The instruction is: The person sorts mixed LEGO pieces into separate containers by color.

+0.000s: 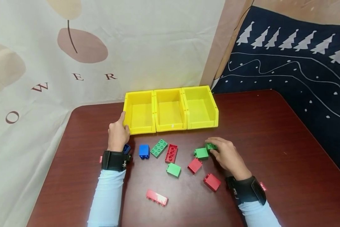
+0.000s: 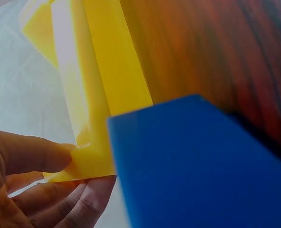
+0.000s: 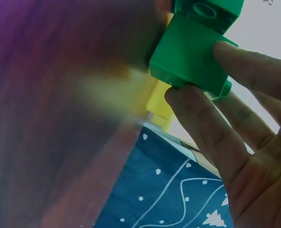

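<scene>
My left hand pinches the front left corner of the leftmost yellow bin; in the left wrist view the thumb lies on top of its rim and the fingers are underneath. A blue brick, partly hidden by my left wrist, looms large in the left wrist view. My right hand holds a green brick between thumb and fingers. In the right wrist view that brick appears against another green one. Just beside it in the head view is the light green brick.
Two more yellow bins adjoin the first, along the wall. Between the hands lie a blue brick, a long green brick, a green block and several red bricks. A pinkish-red brick lies nearest me.
</scene>
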`<state>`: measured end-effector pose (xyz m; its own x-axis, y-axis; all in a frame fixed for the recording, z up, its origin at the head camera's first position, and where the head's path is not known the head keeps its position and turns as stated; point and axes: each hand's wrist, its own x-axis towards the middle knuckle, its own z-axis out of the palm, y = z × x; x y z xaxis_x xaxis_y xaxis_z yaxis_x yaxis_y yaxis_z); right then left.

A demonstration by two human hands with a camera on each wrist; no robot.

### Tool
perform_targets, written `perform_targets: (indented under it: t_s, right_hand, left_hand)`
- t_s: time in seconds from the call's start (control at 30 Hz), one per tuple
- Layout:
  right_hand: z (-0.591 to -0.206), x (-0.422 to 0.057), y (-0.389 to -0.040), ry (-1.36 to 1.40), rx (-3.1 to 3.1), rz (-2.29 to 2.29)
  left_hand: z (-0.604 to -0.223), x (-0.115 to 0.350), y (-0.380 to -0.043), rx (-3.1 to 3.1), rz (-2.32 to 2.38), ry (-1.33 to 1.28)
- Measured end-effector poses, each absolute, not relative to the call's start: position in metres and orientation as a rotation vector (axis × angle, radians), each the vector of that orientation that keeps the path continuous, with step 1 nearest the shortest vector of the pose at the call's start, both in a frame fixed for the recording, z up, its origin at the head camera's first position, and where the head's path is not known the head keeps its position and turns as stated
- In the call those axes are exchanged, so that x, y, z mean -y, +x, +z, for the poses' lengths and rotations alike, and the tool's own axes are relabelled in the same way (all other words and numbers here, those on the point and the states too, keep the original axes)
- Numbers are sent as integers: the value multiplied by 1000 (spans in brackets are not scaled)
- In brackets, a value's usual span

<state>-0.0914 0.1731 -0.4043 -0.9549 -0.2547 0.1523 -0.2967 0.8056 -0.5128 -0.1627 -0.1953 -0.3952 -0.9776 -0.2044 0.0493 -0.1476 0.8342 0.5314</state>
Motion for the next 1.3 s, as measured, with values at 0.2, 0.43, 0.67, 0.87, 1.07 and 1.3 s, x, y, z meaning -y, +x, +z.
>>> perform_targets:
  t_s: [0.2, 0.43, 0.67, 0.87, 1.07, 1.3]
  right_hand:
    - [-390, -173, -101, 447, 2884, 856]
    - [-371, -164, -122, 525, 2874, 882]
    - [-349, -156, -146, 479, 2937, 829]
    - [-324, -154, -169, 466, 2937, 788]
    - [-306, -150, -190, 487, 2933, 704]
    - [-299, -146, -214, 453, 3016, 659]
  left_hand:
    - [-391, 197, -164, 2875, -828, 263]
    - [-394, 202, -159, 2907, -835, 322]
    - [-397, 200, -158, 2906, -854, 302]
    - [-395, 199, -158, 2887, -854, 285]
    - [-394, 199, -160, 2888, -854, 278]
    - [-393, 197, -161, 2900, -860, 262]
